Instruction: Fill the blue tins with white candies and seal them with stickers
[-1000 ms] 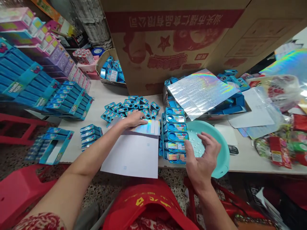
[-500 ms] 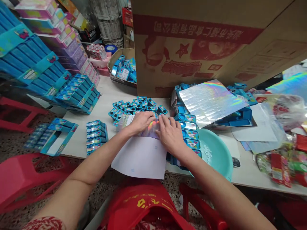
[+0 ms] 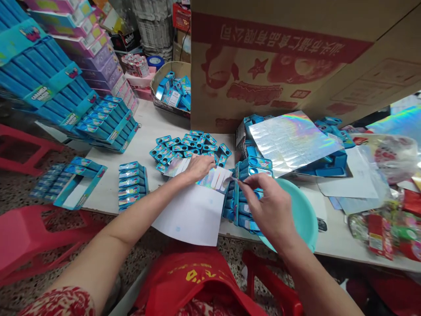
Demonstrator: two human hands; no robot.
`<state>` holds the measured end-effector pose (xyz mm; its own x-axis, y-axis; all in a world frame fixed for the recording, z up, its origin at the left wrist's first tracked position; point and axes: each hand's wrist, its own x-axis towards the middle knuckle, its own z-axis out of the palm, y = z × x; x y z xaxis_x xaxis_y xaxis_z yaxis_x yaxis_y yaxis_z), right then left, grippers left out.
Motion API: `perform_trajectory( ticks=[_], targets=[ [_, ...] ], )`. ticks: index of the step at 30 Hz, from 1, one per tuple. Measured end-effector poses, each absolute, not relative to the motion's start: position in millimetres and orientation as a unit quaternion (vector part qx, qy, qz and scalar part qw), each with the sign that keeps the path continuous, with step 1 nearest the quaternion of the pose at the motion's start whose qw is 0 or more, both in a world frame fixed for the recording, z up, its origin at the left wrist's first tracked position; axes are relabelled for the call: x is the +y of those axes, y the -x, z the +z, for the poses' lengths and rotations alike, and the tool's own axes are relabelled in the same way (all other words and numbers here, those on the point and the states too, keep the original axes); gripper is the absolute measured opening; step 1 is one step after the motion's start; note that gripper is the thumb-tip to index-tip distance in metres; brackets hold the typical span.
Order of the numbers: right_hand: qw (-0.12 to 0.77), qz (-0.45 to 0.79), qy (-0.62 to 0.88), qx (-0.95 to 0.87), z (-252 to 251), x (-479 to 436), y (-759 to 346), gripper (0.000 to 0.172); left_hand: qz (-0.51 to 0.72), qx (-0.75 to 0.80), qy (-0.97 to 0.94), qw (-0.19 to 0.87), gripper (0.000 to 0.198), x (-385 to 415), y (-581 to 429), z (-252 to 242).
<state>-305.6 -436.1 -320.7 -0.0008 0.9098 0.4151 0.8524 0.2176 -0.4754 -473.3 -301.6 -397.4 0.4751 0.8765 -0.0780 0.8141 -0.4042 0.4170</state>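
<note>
A sticker sheet (image 3: pixel 189 215) lies in front of me, its white side showing near the table edge and a shiny holographic strip along its far part. White gaps show in that strip. My left hand (image 3: pixel 200 168) holds the sheet down at the strip, fingers curled over it. Just right of the strip, my right hand (image 3: pixel 259 191) pinches a small silvery sticker (image 3: pixel 234 179) between thumb and forefinger. Behind the sheet lies a pile of small blue boxes (image 3: pixel 189 142). A tray of upright blue boxes (image 3: pixel 245 208) stands under and beside my right hand.
A turquoise basin (image 3: pixel 301 210) sits right of the tray. Another row of blue boxes (image 3: pixel 131 184) stands left. A tall carton (image 3: pixel 279 57) rises behind. Holographic sheet (image 3: pixel 292 138) covers a box of blue packs. Stacked display trays (image 3: pixel 52 87) lean at left; red stools (image 3: pixel 39 241) stand below.
My right hand has lifted off the sheet and moved right and nearer, with a small sticker pinched in its fingers. White gaps now show in the strip. My left hand stays on the sheet.
</note>
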Motion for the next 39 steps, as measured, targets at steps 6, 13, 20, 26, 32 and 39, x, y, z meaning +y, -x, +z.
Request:
perform_trajectory(
  ticks=[6,13,20,26,32,39],
  targets=[
    [0.399,0.189,0.664,-0.603,-310.1,-449.8,278.4,0.019,0.256,0.470,-0.798,0.277,0.032,-331.6,466.6,-369.4],
    [0.421,0.247,0.686,-0.540,-320.1,-471.9,265.7,0.021,0.213,0.357,-0.723,0.552,0.020,-397.9,430.0,-331.0],
    [0.417,0.251,0.698,-0.525,-343.8,-479.7,254.6,0.023,0.168,0.352,-0.657,0.645,0.025,-399.2,426.7,-338.0],
    [0.395,0.165,0.723,-0.542,-365.0,-464.8,247.2,0.021,0.193,0.370,-0.656,0.629,0.015,-396.6,414.6,-364.4],
    [0.466,0.244,0.737,-0.425,-382.1,-460.1,239.5,0.045,0.180,0.479,-0.653,0.558,0.021,-404.4,410.1,-393.5],
    [0.437,0.220,0.744,-0.456,-380.4,-456.9,244.1,0.042,0.247,0.456,-0.772,0.367,0.055,-454.1,407.3,-397.6]
  ],
)
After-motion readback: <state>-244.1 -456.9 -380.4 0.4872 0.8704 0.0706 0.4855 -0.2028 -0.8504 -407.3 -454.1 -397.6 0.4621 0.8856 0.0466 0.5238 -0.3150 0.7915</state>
